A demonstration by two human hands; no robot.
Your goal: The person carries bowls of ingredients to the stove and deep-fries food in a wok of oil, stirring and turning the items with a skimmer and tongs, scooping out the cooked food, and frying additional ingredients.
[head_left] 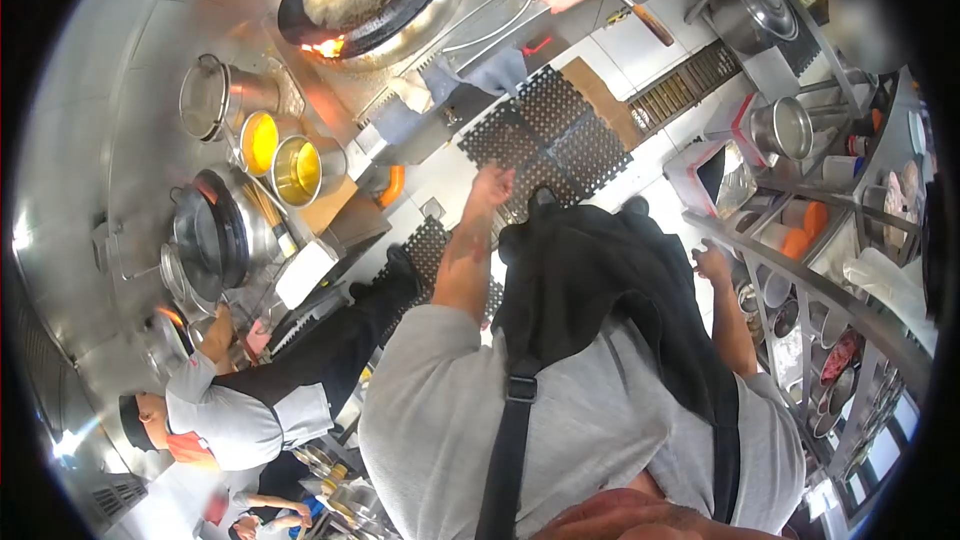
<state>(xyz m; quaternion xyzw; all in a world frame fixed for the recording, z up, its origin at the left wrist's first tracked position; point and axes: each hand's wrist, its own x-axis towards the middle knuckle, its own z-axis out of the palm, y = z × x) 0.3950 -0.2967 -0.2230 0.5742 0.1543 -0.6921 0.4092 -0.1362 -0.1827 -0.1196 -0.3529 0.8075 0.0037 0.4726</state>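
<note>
My left hand (492,186) hangs in front of me above the black perforated floor mats (540,135). Its fingers are loosely bent and a little apart, with nothing seen in them. On the other side, my right hand (712,264) is beside the steel rack (790,275), fingers slightly spread and empty. Whether it touches the rack I cannot tell. A dark apron (590,270) covers my front between both arms.
A large wok (430,15) with pale food sits over flames at the upper left. Pots of yellow liquid (262,143) and another wok (205,240) line the stove. A co-worker (235,415) stands at the left. A lidded pot (755,15) is at the upper right.
</note>
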